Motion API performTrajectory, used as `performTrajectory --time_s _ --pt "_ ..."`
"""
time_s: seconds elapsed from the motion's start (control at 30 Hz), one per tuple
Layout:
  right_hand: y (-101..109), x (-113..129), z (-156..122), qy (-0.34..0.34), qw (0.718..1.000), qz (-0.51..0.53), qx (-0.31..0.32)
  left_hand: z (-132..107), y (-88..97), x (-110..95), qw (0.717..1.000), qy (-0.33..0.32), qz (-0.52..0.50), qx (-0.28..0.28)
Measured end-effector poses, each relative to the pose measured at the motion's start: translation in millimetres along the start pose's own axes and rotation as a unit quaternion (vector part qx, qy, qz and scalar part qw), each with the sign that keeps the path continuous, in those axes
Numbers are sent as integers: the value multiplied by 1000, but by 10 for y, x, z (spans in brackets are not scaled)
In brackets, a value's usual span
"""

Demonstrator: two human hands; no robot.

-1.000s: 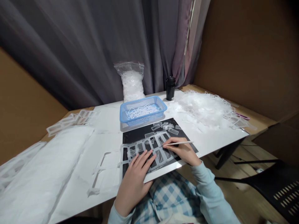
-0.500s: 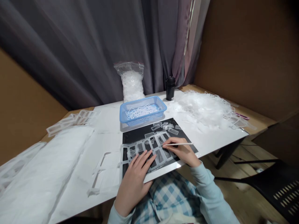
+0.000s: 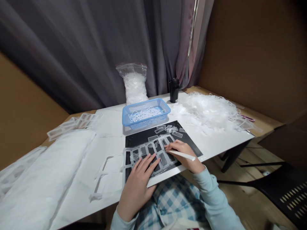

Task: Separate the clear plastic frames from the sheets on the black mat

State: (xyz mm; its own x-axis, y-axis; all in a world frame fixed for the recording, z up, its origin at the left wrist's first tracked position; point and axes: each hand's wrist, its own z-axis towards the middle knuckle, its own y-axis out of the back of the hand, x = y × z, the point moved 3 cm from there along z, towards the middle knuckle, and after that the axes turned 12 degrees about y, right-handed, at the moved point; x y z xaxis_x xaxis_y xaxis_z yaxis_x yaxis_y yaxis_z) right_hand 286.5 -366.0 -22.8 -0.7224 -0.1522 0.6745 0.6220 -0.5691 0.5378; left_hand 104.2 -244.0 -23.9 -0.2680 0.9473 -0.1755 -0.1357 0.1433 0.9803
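At the table's near edge [image 3: 168, 173], the right hand [image 3: 183, 148] pinches a white stick [image 3: 185, 156], the left hand [image 3: 140, 179] flat across clear frames [image 3: 163, 160].

At the back edge of the table [image 3: 109, 142] stand one zip bag [image 3: 135, 86] and one black bottle [image 3: 174, 91], with one blue basket [image 3: 124, 120] nearby. Toward the front edge: one black mat [image 3: 138, 141], one white stick [image 3: 182, 154], two hands [image 3: 140, 182]. Clear pieces [image 3: 177, 134] overlap beyond counting.

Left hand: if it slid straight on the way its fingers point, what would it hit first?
Probably the right hand or the white stick it holds, just ahead of the left hand; any difference in height is hard to judge.
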Motion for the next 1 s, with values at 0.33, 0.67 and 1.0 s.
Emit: performTrajectory --time_s 0.33,0.67,1.0 --pt "-10 -10 -18 20 1000 -17 -5 2 12 0 1000 -3 -7 -6" --pt "26 14 -16 4 998 -19 -58 19 16 0 1000 4 -16 9" --pt "54 -29 -46 -39 993 5 -111 3 20 -6 1000 -1 -15 6"
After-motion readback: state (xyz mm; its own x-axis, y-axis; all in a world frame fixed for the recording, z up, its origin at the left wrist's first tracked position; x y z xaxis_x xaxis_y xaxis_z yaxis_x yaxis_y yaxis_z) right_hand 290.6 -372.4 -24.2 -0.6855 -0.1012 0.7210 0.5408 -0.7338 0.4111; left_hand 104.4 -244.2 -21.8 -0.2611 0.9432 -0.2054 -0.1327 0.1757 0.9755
